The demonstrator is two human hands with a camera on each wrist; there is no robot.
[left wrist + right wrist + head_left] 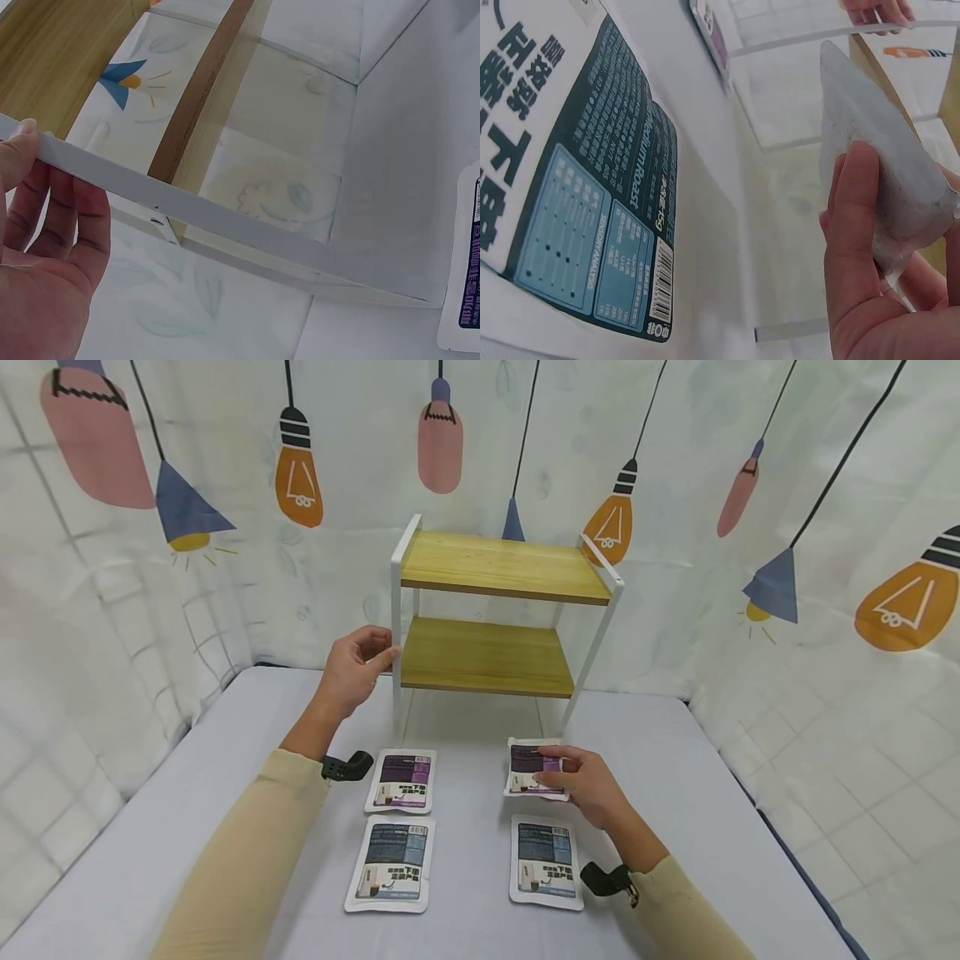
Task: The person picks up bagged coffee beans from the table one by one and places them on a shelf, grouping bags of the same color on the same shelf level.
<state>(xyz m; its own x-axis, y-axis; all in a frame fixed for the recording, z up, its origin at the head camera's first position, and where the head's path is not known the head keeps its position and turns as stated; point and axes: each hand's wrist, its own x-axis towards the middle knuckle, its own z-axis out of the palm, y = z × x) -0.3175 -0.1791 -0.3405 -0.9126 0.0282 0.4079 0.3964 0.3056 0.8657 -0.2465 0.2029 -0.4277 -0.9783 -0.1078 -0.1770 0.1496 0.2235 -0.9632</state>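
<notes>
My left hand (356, 670) grips the white front upright of a two-tier shelf (487, 656), thumb on one side and fingers curled behind it in the left wrist view. My right hand (592, 785) pinches a purple-labelled coffee packet (523, 768), held in front of the shelf's right side. In the right wrist view the packet (885, 165) shows its plain pale back, tilted up between thumb and fingers. Another purple packet (402, 781) lies at the left, with a blue-labelled packet (391, 864) below it. A second blue packet (546, 862) lies just under my right hand.
The shelf has two wooden boards, an upper board (502, 564) and a lower board (483, 656), on a white frame. It stands at the back of a white-covered table (468, 931). A curtain (360, 460) printed with lamps hangs behind and along both sides.
</notes>
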